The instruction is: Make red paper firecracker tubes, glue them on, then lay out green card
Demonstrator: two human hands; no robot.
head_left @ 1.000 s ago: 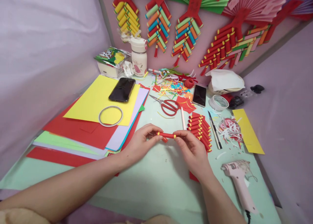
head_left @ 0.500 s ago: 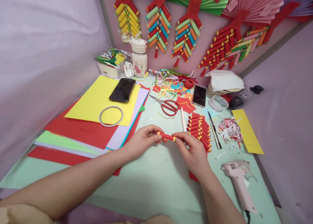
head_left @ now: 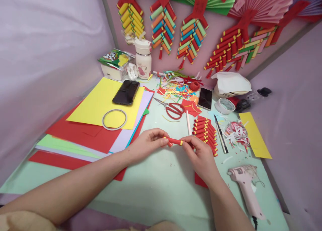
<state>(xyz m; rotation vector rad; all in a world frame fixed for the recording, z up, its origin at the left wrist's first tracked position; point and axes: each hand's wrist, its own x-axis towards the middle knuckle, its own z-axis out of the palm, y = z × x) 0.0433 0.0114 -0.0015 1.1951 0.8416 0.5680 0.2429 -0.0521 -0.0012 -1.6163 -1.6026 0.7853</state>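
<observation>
A red paper tube [head_left: 174, 141] with yellow bands at its ends spans the space between my two hands above the table. My left hand [head_left: 150, 142] pinches its left end between thumb and fingers. At the other end, the thumb and fingers of my right hand [head_left: 200, 155] are closed on the tube near its yellow band. Just beyond my right hand lies a stack of joined red-and-yellow paper tubes [head_left: 205, 135], partly hidden by that hand. A white pencil-like stick [head_left: 188, 123] lies beside the stack. Red-handled scissors [head_left: 174, 110] rest farther back.
Coloured paper sheets [head_left: 88, 137] cover the left side, with a phone [head_left: 126, 92] and a ring [head_left: 114, 119] on top. A glue gun [head_left: 245, 187], a craft knife [head_left: 221, 135] and a tape roll [head_left: 225, 106] lie right. Paper scraps [head_left: 176, 88] and a bottle [head_left: 143, 61] stand behind.
Both hands and the paper tube have shifted slightly to the right. My right fingers have moved a little along its end. Everything on the table stays put.
</observation>
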